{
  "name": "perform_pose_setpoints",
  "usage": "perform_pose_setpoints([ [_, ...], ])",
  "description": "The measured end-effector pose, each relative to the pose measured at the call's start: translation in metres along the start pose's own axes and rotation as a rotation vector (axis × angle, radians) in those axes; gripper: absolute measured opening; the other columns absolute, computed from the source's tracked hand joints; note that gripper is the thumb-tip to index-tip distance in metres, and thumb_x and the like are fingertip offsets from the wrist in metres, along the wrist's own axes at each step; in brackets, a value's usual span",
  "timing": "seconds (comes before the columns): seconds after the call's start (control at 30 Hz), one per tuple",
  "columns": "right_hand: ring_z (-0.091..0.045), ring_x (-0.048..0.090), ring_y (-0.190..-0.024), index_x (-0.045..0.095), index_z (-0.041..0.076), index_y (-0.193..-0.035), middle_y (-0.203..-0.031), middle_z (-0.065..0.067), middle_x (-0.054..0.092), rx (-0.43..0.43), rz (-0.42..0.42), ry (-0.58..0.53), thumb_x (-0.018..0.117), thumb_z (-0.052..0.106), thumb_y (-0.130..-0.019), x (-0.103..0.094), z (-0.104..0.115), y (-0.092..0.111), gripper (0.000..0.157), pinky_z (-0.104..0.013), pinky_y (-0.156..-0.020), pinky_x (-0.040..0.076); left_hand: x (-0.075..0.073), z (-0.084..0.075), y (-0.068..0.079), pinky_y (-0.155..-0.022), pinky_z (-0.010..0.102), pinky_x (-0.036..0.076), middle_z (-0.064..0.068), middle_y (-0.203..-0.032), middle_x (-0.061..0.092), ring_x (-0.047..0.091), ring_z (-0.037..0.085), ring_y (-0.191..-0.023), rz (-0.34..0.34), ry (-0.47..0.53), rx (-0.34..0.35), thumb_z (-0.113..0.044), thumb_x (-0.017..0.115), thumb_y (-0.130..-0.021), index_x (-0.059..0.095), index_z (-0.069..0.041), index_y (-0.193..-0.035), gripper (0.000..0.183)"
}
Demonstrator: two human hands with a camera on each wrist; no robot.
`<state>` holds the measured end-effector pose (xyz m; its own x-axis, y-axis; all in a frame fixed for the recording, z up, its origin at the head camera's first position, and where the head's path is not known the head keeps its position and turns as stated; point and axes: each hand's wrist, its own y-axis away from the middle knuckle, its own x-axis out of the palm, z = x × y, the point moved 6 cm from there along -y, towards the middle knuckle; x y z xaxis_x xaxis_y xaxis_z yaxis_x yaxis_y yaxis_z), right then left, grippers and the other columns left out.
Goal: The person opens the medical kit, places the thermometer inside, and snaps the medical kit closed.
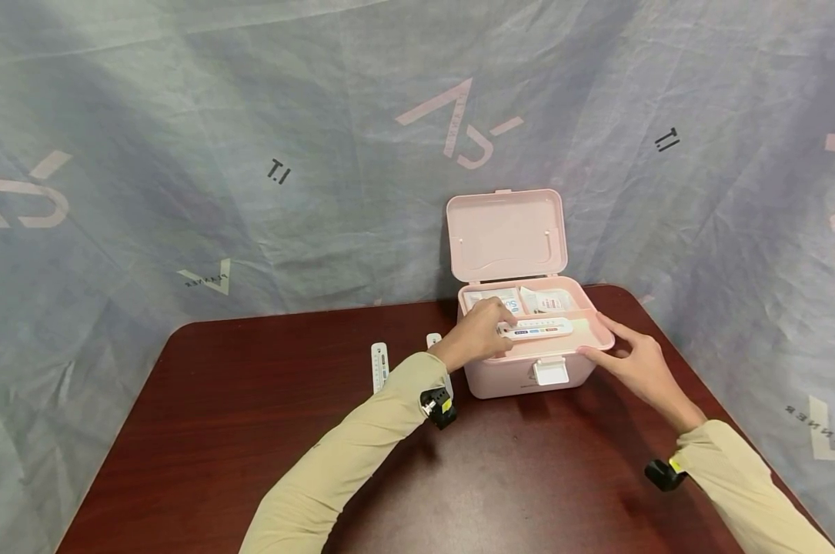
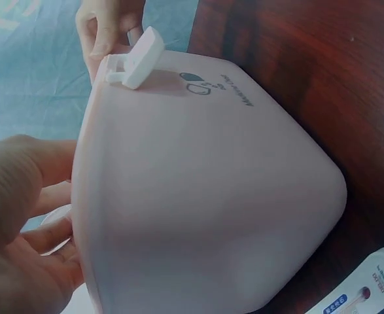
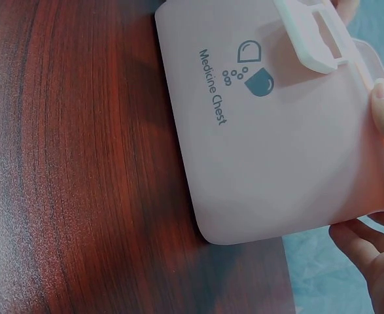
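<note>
Pinching white thermometer (image 1: 545, 328) by left end in left hand (image 1: 482, 328), at front compartment of open pink Medicine Chest (image 1: 496, 378). Keeping long axis left-right along front rim, pointing free end right. Gripping chest's right end with spread right hand (image 1: 646, 371).

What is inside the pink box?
Toward the back, a blue-lettered pack and a white packet; in front, a white thermometer held by the left hand. That hand partly covers the pack; anything beneath the hand is hidden.
</note>
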<state>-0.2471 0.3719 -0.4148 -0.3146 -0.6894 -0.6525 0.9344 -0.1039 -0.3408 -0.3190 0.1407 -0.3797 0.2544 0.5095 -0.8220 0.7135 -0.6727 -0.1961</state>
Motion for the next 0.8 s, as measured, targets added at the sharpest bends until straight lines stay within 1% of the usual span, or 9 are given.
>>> perform_pose_setpoints([
  [0.13,-0.011,0.048,-0.088,0.047,0.013,-0.141,-0.133,-0.015,0.053,0.003,0.000,0.002,0.079,0.034,-0.076,0.000,0.000,0.000,0.075,-0.008,-0.063,0.041,0.002,-0.002,0.001,-0.074,0.011,0.042,0.007,-0.107,0.060,0.053,0.016,-0.101,-0.015,-0.054,0.000,-0.002,0.069,-0.074,0.070,-0.002,-0.109,0.035],
  [0.23,-0.012,0.047,-0.087,0.047,0.013,-0.140,-0.133,-0.014,0.053,0.005,-0.004,0.004,0.079,0.034,-0.076,0.000,0.000,0.000,0.075,-0.008,-0.063,0.041,0.003,-0.004,0.003,-0.080,0.016,0.042,0.008,-0.106,0.060,0.052,0.019,-0.103,-0.035,-0.117,0.020,-0.002,0.069,-0.073,0.070,-0.002,-0.108,0.035],
  [0.33,-0.013,0.046,-0.087,0.047,0.013,-0.140,-0.133,-0.014,0.053,0.005,-0.008,0.004,0.079,0.034,-0.076,0.000,0.001,0.000,0.075,-0.008,-0.063,0.041,0.004,-0.006,0.005,-0.082,0.018,0.043,0.008,-0.106,0.060,0.052,0.019,-0.101,-0.062,-0.153,0.039,-0.003,0.068,-0.073,0.071,-0.002,-0.107,0.035],
  [0.5,-0.013,0.046,-0.086,0.047,0.013,-0.140,-0.133,-0.014,0.054,0.001,-0.011,0.005,0.079,0.034,-0.076,0.000,0.000,0.001,0.075,-0.008,-0.062,0.041,0.006,-0.007,0.009,-0.079,0.018,0.044,0.007,-0.104,0.061,0.052,0.019,-0.099,-0.101,-0.166,0.058,-0.001,0.066,-0.073,0.071,-0.002,-0.104,0.031],
  [0.7,-0.013,0.045,-0.083,0.048,0.013,-0.140,-0.132,-0.014,0.054,-0.008,-0.017,0.003,0.079,0.034,-0.076,0.000,0.000,0.001,0.074,-0.011,-0.060,0.040,0.007,-0.008,0.012,-0.085,0.021,0.045,0.004,-0.100,0.064,0.056,0.018,-0.100,-0.146,-0.186,0.082,0.001,0.066,-0.073,0.073,-0.003,-0.094,0.023],
  [0.77,-0.013,0.045,-0.083,0.048,0.013,-0.140,-0.132,-0.014,0.054,-0.008,-0.017,0.002,0.079,0.034,-0.076,0.000,0.000,0.002,0.074,-0.011,-0.060,0.040,0.007,-0.009,0.012,-0.083,0.020,0.046,0.003,-0.098,0.064,0.056,0.017,-0.098,-0.159,-0.191,0.087,0.002,0.065,-0.072,0.073,-0.003,-0.091,0.021],
  [0.8,-0.014,0.045,-0.083,0.048,0.014,-0.140,-0.132,-0.014,0.054,-0.009,-0.016,0.002,0.079,0.034,-0.076,0.000,0.000,0.002,0.074,-0.011,-0.060,0.040,0.007,-0.009,0.013,-0.077,0.019,0.045,0.002,-0.094,0.063,0.055,0.015,-0.093,-0.157,-0.195,0.087,0.002,0.064,-0.073,0.072,-0.004,-0.084,0.015],
])
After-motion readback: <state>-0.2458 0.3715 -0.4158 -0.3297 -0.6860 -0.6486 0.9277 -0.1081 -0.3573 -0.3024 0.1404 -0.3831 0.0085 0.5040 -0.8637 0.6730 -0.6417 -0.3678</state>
